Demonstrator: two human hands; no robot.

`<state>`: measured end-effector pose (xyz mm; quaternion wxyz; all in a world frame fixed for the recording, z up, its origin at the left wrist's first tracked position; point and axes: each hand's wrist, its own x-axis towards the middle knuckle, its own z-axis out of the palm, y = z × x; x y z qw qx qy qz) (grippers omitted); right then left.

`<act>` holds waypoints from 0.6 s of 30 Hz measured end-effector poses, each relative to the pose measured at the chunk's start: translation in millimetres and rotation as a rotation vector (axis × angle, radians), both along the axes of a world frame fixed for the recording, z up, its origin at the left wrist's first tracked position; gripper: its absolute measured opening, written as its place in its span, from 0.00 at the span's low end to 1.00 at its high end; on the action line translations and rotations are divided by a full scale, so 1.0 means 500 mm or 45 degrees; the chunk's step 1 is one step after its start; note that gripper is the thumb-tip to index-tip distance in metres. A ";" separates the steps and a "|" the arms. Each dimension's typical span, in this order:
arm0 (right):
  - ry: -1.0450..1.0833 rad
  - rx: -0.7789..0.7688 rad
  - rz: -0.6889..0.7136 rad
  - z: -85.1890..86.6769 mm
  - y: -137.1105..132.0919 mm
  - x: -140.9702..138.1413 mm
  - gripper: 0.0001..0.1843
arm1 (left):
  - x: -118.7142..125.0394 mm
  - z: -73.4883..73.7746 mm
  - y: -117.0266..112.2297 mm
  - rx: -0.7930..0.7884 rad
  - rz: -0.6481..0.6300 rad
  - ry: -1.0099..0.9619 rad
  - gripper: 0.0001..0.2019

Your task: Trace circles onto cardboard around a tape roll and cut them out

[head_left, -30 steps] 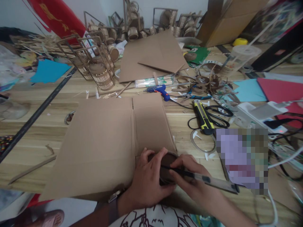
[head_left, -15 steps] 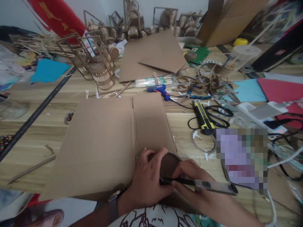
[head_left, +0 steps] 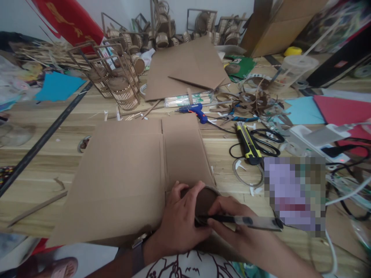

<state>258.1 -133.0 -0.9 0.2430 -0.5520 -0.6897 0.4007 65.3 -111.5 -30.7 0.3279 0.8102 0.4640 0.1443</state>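
Note:
A large sheet of brown cardboard (head_left: pixel 121 166) lies at the table's near edge. On its lower right part sits a thin round ring (head_left: pixel 213 188), partly covered by my hands, with cardboard showing inside it. My left hand (head_left: pixel 182 216) holds the ring down, fingers curved over its left side and thumb along the near side. Between the thumb and fingers of my right hand (head_left: pixel 232 220) is a pen (head_left: pixel 255 221) with a black grip and a clear barrel. Its tip is inside the ring at the near rim, mostly hidden by my left hand.
Right of the cardboard lie a yellow-black utility knife (head_left: pixel 248 143), scissors (head_left: pixel 268 141), a loose ring (head_left: pixel 248 173) and a blurred-out flat object (head_left: pixel 295 197). Beyond are a blue glue gun (head_left: pixel 194 111) and wrapped sticks (head_left: pixel 188 99). Slatted lantern-like baskets (head_left: pixel 123 92) stand back left.
The pen has shifted slightly and its rear end has swung a little left and up. My right hand has moved slightly with it, while my left hand stays on the ring.

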 end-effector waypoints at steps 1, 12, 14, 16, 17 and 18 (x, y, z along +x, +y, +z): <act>-0.006 -0.025 0.005 0.001 -0.001 0.005 0.03 | 0.000 0.002 0.000 -0.017 0.001 0.004 0.44; 0.141 -0.023 0.010 0.047 0.042 0.016 0.07 | 0.003 0.018 0.005 -0.134 0.013 0.046 0.47; 0.153 -0.069 0.041 0.040 0.039 0.010 0.07 | 0.003 0.020 0.005 -0.144 0.007 0.060 0.46; 0.129 -0.116 0.053 0.030 0.032 0.007 0.06 | 0.003 0.019 0.005 -0.129 0.006 0.059 0.45; 0.114 -0.130 0.056 0.026 0.029 0.007 0.05 | 0.003 0.017 0.005 -0.116 0.007 0.054 0.45; 0.104 -0.134 0.060 0.022 0.026 0.008 0.05 | 0.003 0.016 0.005 -0.101 0.009 0.047 0.45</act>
